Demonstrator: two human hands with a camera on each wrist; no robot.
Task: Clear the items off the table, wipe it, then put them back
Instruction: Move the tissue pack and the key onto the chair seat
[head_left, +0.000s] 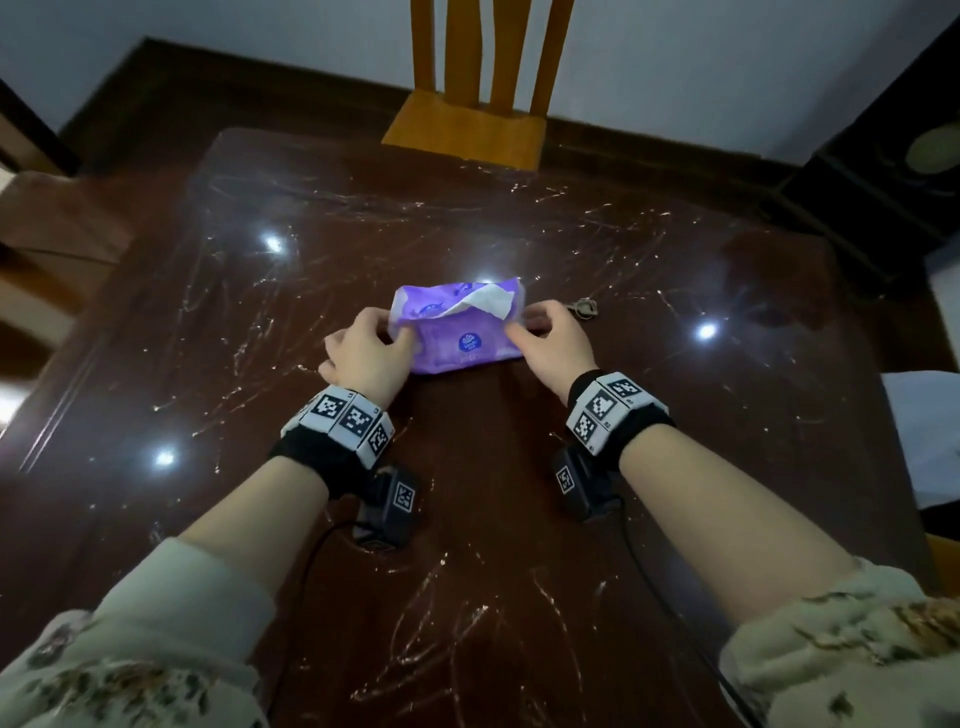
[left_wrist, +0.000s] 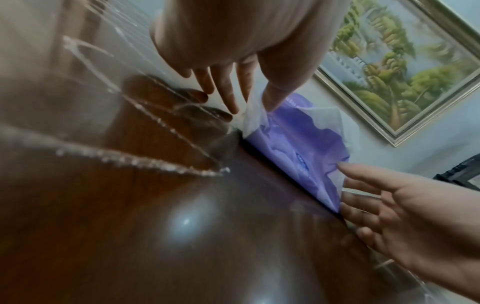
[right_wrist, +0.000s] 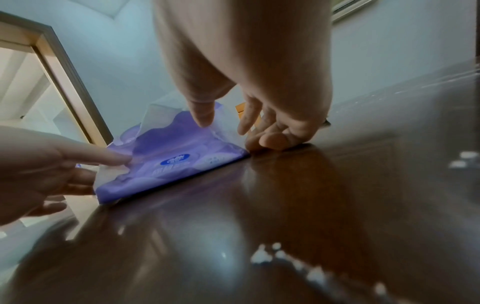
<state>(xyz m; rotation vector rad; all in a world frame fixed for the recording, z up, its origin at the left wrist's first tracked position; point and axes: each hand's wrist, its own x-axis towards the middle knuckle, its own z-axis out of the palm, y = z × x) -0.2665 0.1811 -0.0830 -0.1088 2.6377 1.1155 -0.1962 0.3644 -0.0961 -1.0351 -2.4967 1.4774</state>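
A purple soft tissue pack (head_left: 462, 338) (left_wrist: 298, 139) (right_wrist: 176, 148) lies flat near the middle of the dark glossy table (head_left: 467, 519), with a white tissue sticking out of its top slit. My left hand (head_left: 402, 338) (left_wrist: 259, 102) pinches the pack's left end flap between thumb and forefinger. At the other end, my right hand (head_left: 519, 330) (right_wrist: 223, 123) has its thumb on top of the pack and its curled fingers behind it, down at the table. The pack's underside still touches the table.
A small set of keys (head_left: 584, 307) lies just beyond my right hand. A wooden chair (head_left: 467, 130) stands at the table's far edge, a dark speaker (head_left: 893, 171) at the far right, something white (head_left: 924, 431) past the right edge.
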